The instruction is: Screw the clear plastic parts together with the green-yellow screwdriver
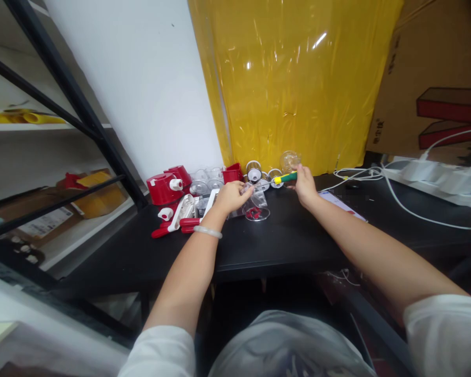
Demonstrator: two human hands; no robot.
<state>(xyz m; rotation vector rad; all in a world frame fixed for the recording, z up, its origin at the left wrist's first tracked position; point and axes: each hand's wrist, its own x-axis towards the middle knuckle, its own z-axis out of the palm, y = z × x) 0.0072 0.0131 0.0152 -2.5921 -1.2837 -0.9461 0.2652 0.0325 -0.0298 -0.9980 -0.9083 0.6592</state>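
My left hand (232, 197) is closed at the near end of a small clear part whose outline is hard to make out. My right hand (305, 184) is wrapped round the green and yellow handle of a screwdriver (288, 177), its shaft pointing left toward my left fingers. Just below them a clear round dish (256, 213) with small red pieces in it lies on the black table (275, 241). Behind the hands sit several metal-rimmed cylinders (254, 171). A clear plastic cup (290, 160) is beyond my right hand, partly hidden by it.
Red housings (164, 189), clear cups (199, 183) and white-and-red handles (180, 213) crowd the table's left part. To the right are a paper sheet (342, 204), white cables (406, 211) and a power strip (435, 183). A yellow-wrapped panel (298, 94) stands behind, a black-framed shelf at the left.
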